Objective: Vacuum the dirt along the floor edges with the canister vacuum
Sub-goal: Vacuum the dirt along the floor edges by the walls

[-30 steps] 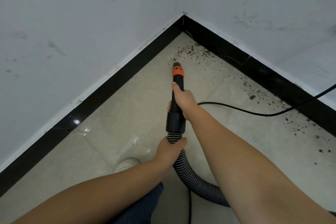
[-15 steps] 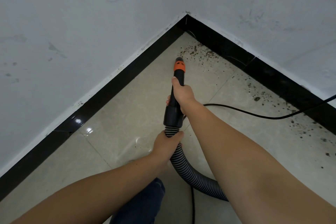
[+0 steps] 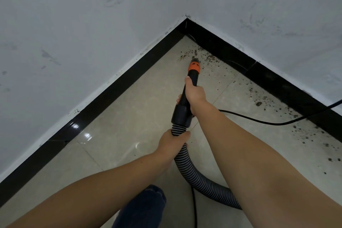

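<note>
Right hand [image 3: 194, 94] wrapped round the black nozzle tube [image 3: 191, 77], thumb up near the orange collar [image 3: 194, 66]; left hand [image 3: 173, 139] grips the ribbed hose [image 3: 201, 179] just below the cuff. Change over the last second: nozzle tip has advanced from short of the dirt to right at the near fringe of the dirt patch [image 3: 201, 56] in the floor corner. Tip-to-floor contact not discernible. Means the corner pickup is starting, not done: specks remain thick there and trail along the right-hand skirting [image 3: 288, 89] toward the right edge of the floor. Power cord [image 3: 259, 119] lies across that strip, likely in the way of the next pass.
</note>
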